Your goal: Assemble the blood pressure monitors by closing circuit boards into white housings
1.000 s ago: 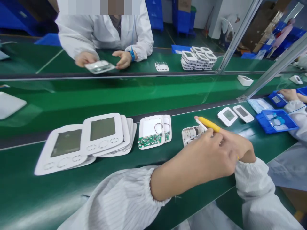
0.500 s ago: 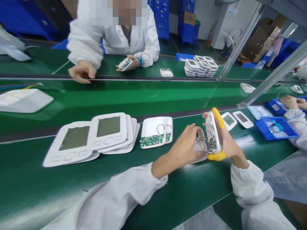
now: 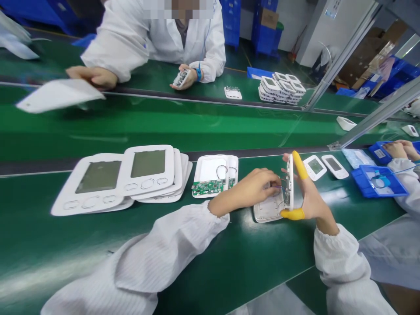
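Note:
My right hand (image 3: 308,192), with yellow finger cots on the thumb and a finger, holds a white device front half (image 3: 289,181) on edge, its circuit-board side facing left. Beside it, a white back shell (image 3: 267,210) lies hollow side up on the green bench. Thin wires run between the two halves. Over the shell, my left hand (image 3: 254,188) has its fingers closed on the wires; its fingertips are partly hidden. Left of that hand lie white panels with green circuit boards (image 3: 210,188).
White screen panels (image 3: 149,164) are piled at left. Two small screen units (image 3: 334,166) and a blue tray (image 3: 379,181) lie at right. Beyond the green conveyor belt (image 3: 197,124), a co-worker (image 3: 183,43) handles devices near a stack (image 3: 282,89). A metal post (image 3: 344,52) slants at right.
My left hand has drawn back from around the shell to the wires, baring more of the shell. The front half is turned more edge-on. Across the belt, the co-worker's hand now meets a white housing.

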Available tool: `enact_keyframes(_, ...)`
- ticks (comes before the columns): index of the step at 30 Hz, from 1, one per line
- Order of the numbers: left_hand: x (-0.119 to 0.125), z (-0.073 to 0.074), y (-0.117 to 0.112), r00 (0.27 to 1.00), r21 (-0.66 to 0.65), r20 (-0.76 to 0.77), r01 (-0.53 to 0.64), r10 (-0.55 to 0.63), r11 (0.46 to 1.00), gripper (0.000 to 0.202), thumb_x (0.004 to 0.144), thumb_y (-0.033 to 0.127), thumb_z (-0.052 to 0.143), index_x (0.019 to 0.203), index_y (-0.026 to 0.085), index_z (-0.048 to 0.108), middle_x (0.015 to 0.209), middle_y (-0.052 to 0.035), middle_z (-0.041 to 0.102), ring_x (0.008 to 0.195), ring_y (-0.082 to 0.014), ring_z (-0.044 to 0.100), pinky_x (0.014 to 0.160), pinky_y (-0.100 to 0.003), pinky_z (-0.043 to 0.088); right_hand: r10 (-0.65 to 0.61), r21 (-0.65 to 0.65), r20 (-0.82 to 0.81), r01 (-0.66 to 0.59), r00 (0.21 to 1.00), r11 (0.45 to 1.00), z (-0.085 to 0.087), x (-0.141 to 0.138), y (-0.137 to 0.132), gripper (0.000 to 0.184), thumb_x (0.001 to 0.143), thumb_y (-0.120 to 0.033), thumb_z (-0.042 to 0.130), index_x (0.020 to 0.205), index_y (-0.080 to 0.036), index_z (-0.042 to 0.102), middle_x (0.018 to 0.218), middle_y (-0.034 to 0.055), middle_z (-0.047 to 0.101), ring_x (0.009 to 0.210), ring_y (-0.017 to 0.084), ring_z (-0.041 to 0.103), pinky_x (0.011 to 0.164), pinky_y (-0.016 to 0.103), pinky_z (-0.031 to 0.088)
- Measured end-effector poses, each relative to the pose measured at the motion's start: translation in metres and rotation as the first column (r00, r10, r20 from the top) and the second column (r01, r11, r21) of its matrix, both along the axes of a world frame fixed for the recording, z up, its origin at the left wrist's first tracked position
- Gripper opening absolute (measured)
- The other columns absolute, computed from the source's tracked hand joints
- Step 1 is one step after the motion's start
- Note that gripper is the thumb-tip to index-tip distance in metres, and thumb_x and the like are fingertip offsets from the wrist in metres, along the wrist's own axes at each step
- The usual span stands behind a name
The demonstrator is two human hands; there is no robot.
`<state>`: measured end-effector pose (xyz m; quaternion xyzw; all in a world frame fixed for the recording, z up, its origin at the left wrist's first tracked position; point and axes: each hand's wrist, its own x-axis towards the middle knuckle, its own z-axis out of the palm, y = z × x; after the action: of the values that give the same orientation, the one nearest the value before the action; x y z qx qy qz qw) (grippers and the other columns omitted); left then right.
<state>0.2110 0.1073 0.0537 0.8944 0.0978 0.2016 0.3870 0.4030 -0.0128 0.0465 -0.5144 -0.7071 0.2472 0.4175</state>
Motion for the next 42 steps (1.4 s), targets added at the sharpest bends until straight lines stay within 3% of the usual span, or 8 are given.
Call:
enact_keyframes(3, -0.016, 0.011, 0.008, 0.999, 0.038, -0.035, -0.024, 0.025, 0.999, 0.019, 0.098, 0.011, 0.058, 0.103, 0.015, 0.075, 0.099, -0.0061, 0.075, 0.091, -0.0210, 0.069, 0.083, -0.033, 0.051, -0.024, -0.020, 0.055, 0.025, 0.998, 0.999, 0.002, 0.002, 0.002, 0.141, 0.061, -0.057, 0.095, 0.168, -0.035, 0.006, 0.175, 0.0109, 0.017, 0.161, 0.039, 0.023, 0.126, 0.059, 0.037)
enact_keyframes(7, -0.046, 0.011, 0.004, 0.975, 0.245, -0.172, -0.098, 0.143, 0.964, 0.024, 0.101, 0.011, 0.050, 0.101, 0.013, 0.074, 0.101, -0.0093, 0.072, 0.093, -0.0249, 0.067, 0.081, -0.038, 0.053, -0.018, -0.017, 0.031, 0.019, 0.999, 1.000, 0.002, 0.006, 0.004, 0.139, 0.063, -0.055, 0.095, 0.168, -0.036, 0.005, 0.176, 0.0094, 0.016, 0.162, 0.038, 0.020, 0.125, 0.057, 0.037)
enact_keyframes(15, -0.062, -0.025, -0.038, 0.960, 0.536, -0.129, -0.142, 0.247, 0.832, 0.023, 0.097, 0.005, 0.052, 0.109, 0.009, 0.071, 0.115, -0.0185, 0.069, 0.101, -0.0311, 0.068, 0.082, -0.044, 0.061, -0.017, -0.019, 0.017, 0.018, 1.000, 1.000, 0.003, 0.007, 0.004, 0.140, 0.060, -0.058, 0.095, 0.168, -0.038, 0.007, 0.175, 0.0073, 0.018, 0.161, 0.039, 0.021, 0.125, 0.056, 0.038)
enact_keyframes(21, -0.041, -0.030, -0.029, 0.950, 0.240, -0.080, -0.276, 0.302, 0.931, 0.019, 0.096, 0.006, 0.055, 0.090, 0.012, 0.072, 0.098, -0.0095, 0.065, 0.079, -0.0196, 0.068, 0.071, -0.033, 0.058, -0.014, -0.011, 0.012, 0.014, 1.000, 1.000, 0.005, 0.006, 0.002, 0.133, 0.064, -0.053, 0.093, 0.167, -0.037, 0.010, 0.174, 0.0072, 0.020, 0.161, 0.039, 0.022, 0.124, 0.059, 0.038)
enact_keyframes(27, -0.039, -0.031, -0.027, 0.943, 0.136, -0.068, -0.314, 0.325, 0.940, 0.022, 0.094, 0.004, 0.052, 0.087, 0.012, 0.071, 0.101, -0.0091, 0.060, 0.077, -0.0166, 0.064, 0.068, -0.030, 0.058, -0.020, -0.028, 0.038, 0.021, 0.999, 0.999, 0.004, 0.006, 0.001, 0.140, 0.060, -0.059, 0.095, 0.167, -0.037, 0.008, 0.174, 0.0075, 0.019, 0.160, 0.041, 0.023, 0.124, 0.060, 0.038)
enact_keyframes(31, -0.037, -0.031, -0.028, 0.925, -0.061, -0.045, -0.379, 0.376, 0.923, 0.016, 0.090, 0.007, 0.055, 0.084, 0.014, 0.067, 0.105, -0.0086, 0.058, 0.078, -0.0155, 0.064, 0.064, -0.029, 0.060, -0.011, -0.022, 0.040, 0.012, 0.999, 1.000, 0.003, 0.005, 0.002, 0.141, 0.059, -0.060, 0.095, 0.168, -0.037, 0.007, 0.175, 0.0078, 0.019, 0.160, 0.042, 0.022, 0.125, 0.060, 0.036)
enact_keyframes(35, -0.034, -0.025, -0.017, 0.887, -0.220, -0.096, -0.461, 0.452, 0.859, 0.030, 0.084, 0.006, 0.057, 0.112, 0.015, 0.062, 0.115, -0.0090, 0.059, 0.073, -0.0123, 0.063, 0.059, -0.026, 0.057, 0.013, -0.004, 0.032, -0.013, 0.999, 1.000, 0.003, 0.003, 0.002, 0.138, 0.062, -0.056, 0.095, 0.168, -0.038, 0.008, 0.176, 0.0063, 0.017, 0.161, 0.042, 0.020, 0.129, 0.063, 0.028)
enact_keyframes(42, -0.035, -0.018, -0.004, 0.907, -0.411, -0.270, -0.412, 0.323, 0.813, 0.046, 0.083, 0.013, 0.064, 0.129, 0.017, 0.058, 0.074, 0.0030, 0.063, 0.061, -0.0162, 0.066, 0.056, -0.027, 0.054, 0.009, -0.024, 0.057, -0.007, 0.998, 1.000, 0.004, 0.001, 0.002, 0.141, 0.060, -0.055, 0.096, 0.168, -0.038, 0.007, 0.175, 0.0070, 0.018, 0.160, 0.043, 0.022, 0.128, 0.062, 0.031)
